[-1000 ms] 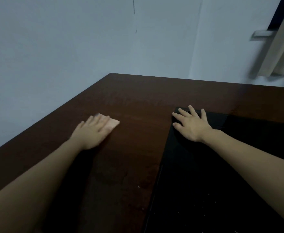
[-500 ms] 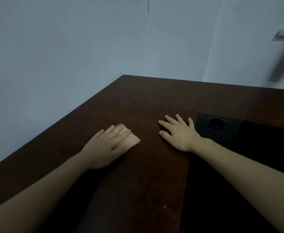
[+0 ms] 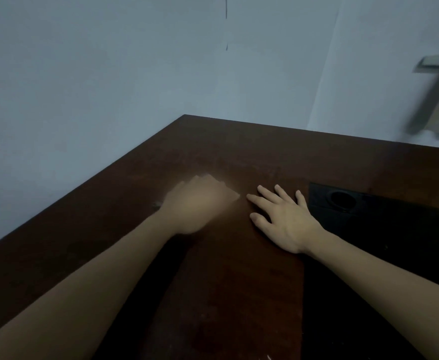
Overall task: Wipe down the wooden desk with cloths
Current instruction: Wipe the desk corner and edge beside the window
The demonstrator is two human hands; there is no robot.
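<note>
Desk: dark wood, pale smears around 12 o'clock of both hands.
Left hand: motion-blurred, pressing pinkish cloth flat; finger pose too blurred to tell.
Cloth: has slid right since a second ago, edge now just beside right index tip.
Right hand: flat, fingers spread wide, bracing on wood; has left black mat, now at its 3 o'clock.
Meaning: stroke in progress, far corner likely next.
</note>
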